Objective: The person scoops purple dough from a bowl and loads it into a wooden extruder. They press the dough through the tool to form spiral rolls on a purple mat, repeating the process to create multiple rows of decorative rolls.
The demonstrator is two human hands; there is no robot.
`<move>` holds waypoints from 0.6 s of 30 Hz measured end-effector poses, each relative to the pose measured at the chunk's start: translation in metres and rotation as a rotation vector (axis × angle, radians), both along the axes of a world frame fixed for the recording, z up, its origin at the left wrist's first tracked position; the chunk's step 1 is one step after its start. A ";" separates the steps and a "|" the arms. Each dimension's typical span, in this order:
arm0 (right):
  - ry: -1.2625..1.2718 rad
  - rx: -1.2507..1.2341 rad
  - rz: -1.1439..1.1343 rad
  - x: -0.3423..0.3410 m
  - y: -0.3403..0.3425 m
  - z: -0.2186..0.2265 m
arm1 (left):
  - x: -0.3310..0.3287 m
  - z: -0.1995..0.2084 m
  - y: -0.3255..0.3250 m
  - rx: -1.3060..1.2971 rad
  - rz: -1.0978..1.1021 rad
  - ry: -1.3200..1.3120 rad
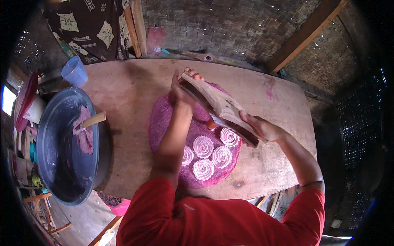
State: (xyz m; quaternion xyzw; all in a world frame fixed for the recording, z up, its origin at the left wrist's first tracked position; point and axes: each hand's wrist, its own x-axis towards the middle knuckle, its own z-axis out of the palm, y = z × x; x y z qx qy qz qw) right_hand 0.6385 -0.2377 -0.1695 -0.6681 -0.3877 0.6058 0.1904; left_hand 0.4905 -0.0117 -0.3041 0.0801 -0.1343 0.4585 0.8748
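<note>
A wooden two-plank press (223, 104) slants over the table, gripped at both ends. My left hand (184, 88) wraps its upper left end, fingertips showing over the far edge. At the lower right end, my right hand (262, 126) closes around the planks, thumb on top. Beneath the press, an orange-brown round part (211, 124) shows against a round purple mat (162, 123). Several pale pink swirls of piped dough (203, 146) lie on the mat's near part. The press and my left forearm hide some of the mat, and the forearm partly covers one swirl.
At the left, a large dark basin (49, 151) holds pink dough (85, 141) with a wooden paddle (93, 119) stuck in it. A translucent blue cup (74, 71) stands beyond it. The wooden table (279, 164) has a curved edge. A woven wall (230, 28) rises behind.
</note>
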 end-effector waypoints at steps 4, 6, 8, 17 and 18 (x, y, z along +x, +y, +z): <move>-0.110 0.048 0.010 0.000 -0.003 0.018 | -0.003 0.021 -0.002 -0.154 0.039 0.095; -0.050 0.127 0.042 -0.002 -0.004 0.025 | -0.003 0.028 -0.005 -0.070 0.070 -0.024; -0.095 0.051 0.000 -0.002 -0.004 0.031 | -0.002 0.031 -0.007 -0.104 0.042 0.054; -0.148 0.131 -0.030 -0.012 -0.012 0.035 | -0.011 0.044 -0.010 -0.125 0.041 0.094; -0.116 0.088 -0.006 -0.012 -0.014 0.037 | -0.010 0.045 -0.012 -0.182 0.106 0.170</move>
